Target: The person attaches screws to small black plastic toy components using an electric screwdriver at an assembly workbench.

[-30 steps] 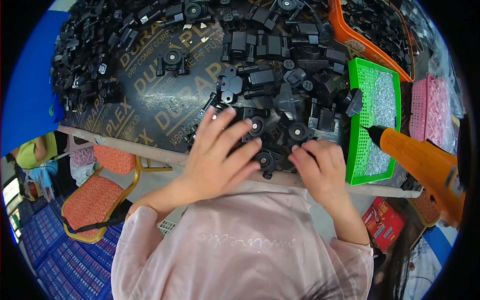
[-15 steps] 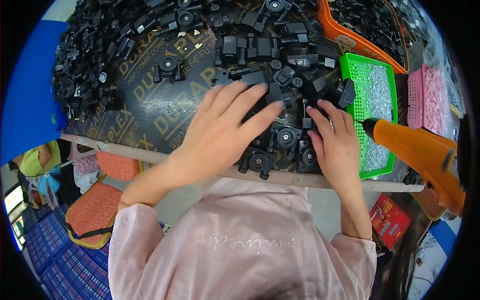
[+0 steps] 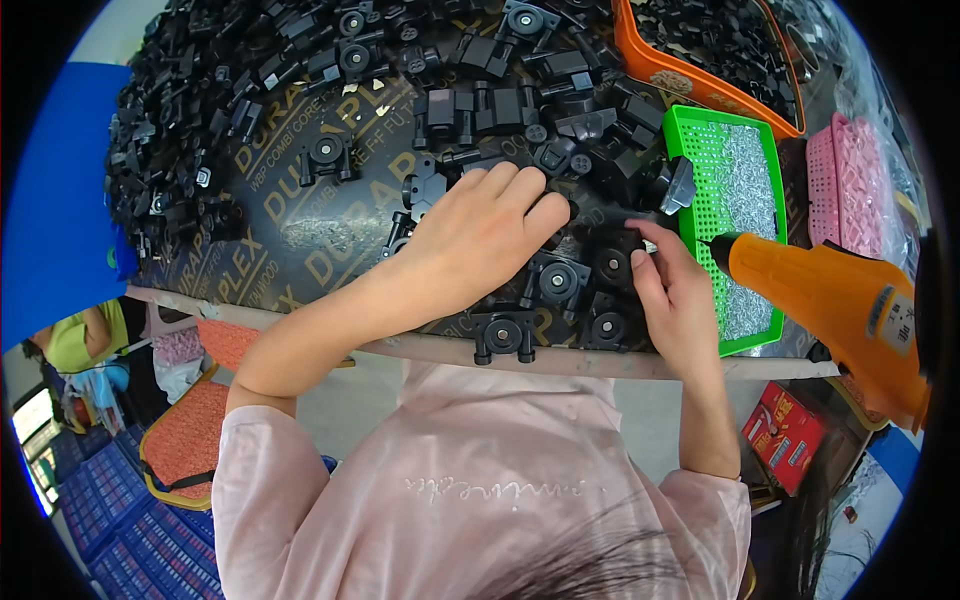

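Resting left hand: my left hand (image 3: 480, 235) lies palm down, fingers spread and slightly curled over black plastic parts (image 3: 560, 280) near the front edge of the surface (image 3: 300, 230); whether anything is gripped under the palm I cannot tell.
Right hand: my right hand (image 3: 675, 295) sits just beside it toward the right edge, thumb and forefinger pinched on a small pale piece (image 3: 648, 246) that is too small to tell apart.
Parts by the hands: round-hubbed black pieces lie between my two hands; one of them (image 3: 503, 335) sits right at the front edge.
Green tray: a green mesh tray (image 3: 700, 130) of small silvery bits stands at the right edge, touching the parts next to my right hand.
Orange tool: an orange power tool (image 3: 835, 300) lies across the tray's near end, its tip just beside my right fingers.
Farther out: an orange bin (image 3: 690, 85) of black parts at the far right corner, a pink basket (image 3: 850, 180) beyond the tray, and a heap of black parts (image 3: 200, 110) along the far and left edges.
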`<action>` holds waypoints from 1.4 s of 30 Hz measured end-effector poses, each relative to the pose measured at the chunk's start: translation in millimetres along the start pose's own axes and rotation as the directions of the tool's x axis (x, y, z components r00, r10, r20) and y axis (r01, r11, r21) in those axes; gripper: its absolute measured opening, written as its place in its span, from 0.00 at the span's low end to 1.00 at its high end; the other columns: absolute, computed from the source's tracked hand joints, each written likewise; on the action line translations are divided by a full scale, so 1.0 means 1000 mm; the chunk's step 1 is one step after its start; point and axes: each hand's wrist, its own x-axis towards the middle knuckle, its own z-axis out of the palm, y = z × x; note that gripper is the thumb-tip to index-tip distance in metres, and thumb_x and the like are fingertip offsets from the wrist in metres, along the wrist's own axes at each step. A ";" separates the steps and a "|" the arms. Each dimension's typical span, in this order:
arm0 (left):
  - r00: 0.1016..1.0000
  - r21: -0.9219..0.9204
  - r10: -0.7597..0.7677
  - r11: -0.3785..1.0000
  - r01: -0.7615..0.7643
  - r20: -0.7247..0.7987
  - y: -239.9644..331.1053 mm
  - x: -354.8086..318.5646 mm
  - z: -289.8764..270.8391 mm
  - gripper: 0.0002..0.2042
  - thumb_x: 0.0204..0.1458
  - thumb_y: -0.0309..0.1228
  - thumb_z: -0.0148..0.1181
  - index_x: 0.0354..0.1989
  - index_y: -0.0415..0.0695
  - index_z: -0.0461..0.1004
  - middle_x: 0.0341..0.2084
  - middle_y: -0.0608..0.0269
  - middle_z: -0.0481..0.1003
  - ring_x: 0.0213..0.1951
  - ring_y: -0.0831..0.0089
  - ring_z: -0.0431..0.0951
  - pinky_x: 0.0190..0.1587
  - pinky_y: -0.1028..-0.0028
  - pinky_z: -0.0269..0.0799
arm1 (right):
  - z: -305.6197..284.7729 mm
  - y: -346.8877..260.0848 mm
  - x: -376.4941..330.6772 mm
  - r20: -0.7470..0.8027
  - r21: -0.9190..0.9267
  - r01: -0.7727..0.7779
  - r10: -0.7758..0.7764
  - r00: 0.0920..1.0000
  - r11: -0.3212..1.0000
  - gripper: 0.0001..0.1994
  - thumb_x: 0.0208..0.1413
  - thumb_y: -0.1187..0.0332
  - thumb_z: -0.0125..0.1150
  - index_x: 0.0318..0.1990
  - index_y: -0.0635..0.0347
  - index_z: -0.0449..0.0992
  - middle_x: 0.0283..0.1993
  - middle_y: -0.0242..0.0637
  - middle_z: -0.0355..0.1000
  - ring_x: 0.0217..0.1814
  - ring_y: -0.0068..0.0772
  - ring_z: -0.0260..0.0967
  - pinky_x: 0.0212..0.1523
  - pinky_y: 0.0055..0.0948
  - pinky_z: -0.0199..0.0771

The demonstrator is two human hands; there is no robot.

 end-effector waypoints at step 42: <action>0.991 -0.324 0.084 0.939 -0.115 -0.107 -0.042 0.030 -0.005 0.09 0.40 0.20 0.62 0.29 0.41 0.69 0.29 0.61 0.67 0.36 0.60 0.67 0.38 0.69 0.66 | 0.016 0.004 0.030 -0.190 -0.654 0.280 -0.511 0.839 0.703 0.22 0.48 0.79 0.50 0.55 0.62 0.63 0.57 0.46 0.61 0.62 0.51 0.54 0.58 0.43 0.60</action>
